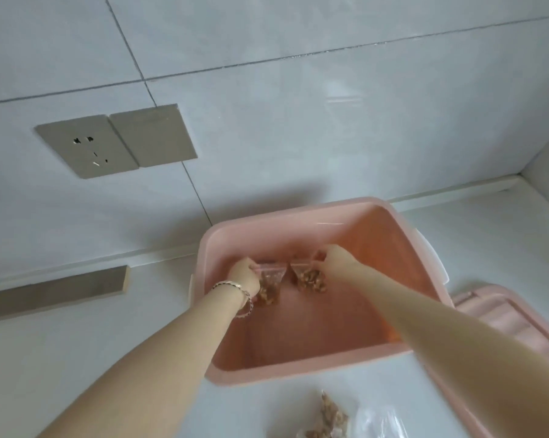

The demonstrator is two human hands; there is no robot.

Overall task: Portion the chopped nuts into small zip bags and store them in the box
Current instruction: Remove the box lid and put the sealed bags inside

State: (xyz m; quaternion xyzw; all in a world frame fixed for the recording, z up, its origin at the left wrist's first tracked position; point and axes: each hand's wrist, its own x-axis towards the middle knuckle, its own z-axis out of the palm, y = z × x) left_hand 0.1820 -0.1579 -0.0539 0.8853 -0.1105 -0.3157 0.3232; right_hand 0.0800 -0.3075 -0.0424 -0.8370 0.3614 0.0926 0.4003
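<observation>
A pink plastic box [298, 369] stands open on the white counter. Both my hands reach down inside it. My left hand [243, 275], with a bracelet on its wrist, pinches the top of a small zip bag of chopped nuts [270, 287]. My right hand [334, 259] pinches the top of a second zip bag of nuts [311, 279] just to the right of the first. The two bags hang side by side near the box's far wall.
The pink lid [500, 317] lies to the right of the box. Another bag of chopped nuts [330, 418] and clear plastic [380, 425] lie on the counter in front. A tiled wall with a socket plate [86, 150] rises behind.
</observation>
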